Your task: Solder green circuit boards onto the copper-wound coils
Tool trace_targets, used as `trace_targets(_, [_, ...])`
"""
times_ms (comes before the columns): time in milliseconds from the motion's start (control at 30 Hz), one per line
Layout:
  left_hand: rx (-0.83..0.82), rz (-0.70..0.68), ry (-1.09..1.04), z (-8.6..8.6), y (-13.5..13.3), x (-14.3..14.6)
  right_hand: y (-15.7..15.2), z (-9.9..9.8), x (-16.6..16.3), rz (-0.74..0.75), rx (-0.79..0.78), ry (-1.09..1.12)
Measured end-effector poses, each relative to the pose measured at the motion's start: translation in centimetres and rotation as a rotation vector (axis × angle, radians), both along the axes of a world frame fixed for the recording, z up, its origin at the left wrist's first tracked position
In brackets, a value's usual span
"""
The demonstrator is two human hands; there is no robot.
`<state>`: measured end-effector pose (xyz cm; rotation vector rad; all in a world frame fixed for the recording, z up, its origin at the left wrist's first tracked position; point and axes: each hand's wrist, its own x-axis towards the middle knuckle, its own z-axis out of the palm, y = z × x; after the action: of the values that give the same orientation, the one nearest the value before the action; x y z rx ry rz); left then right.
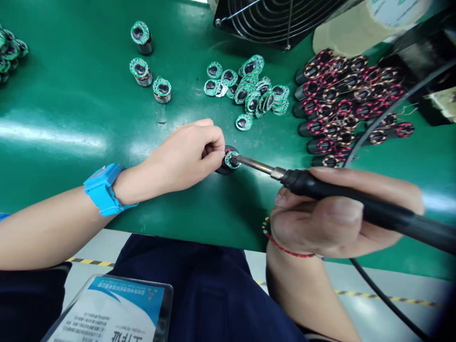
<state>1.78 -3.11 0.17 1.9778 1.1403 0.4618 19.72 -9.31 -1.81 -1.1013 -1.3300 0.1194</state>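
My right hand [331,213] is wrapped round the black handle of a soldering iron [295,183]. Its metal tip points left and meets a small round green circuit board [232,160], which sits on a dark round coil part [223,169] on the bench. My left hand [188,154] pinches thumb and forefinger together at the board's left edge. Whatever is between those fingertips is too small to make out. A blue wrist strap [107,189] circles my left wrist. Beyond the hands lies a loose pile of round circuit boards [252,90].
Several coil parts with red and copper windings [331,109] stand grouped at right. Three board-topped coils [140,71] stand at upper left; more boards [10,52] lie at the far left. A black fan [285,19] is at the back. The iron's cable [381,118] arcs over the right side.
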Motion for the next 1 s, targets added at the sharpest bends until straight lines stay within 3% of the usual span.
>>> trace_targets(333, [-0.019, 0.003, 0.000, -0.05, -0.09, -0.12, 0.11, -0.15, 0.38, 0.096, -0.021, -0.036])
trace_targets(800, [-0.014, 0.012, -0.007, -0.20, -0.10, -0.09, -0.32, -0.11, 0.61, 0.111, -0.054, -0.025])
trace_targets(933, [-0.018, 0.016, -0.009, -0.20, -0.10, -0.09, -0.31, -0.31, 0.27, 0.131, 0.016, -0.022])
trace_targets(1000, [-0.020, 0.018, -0.005, -0.15, -0.08, -0.05, -0.34, -0.38, 0.02, 0.124, -0.070, -0.019])
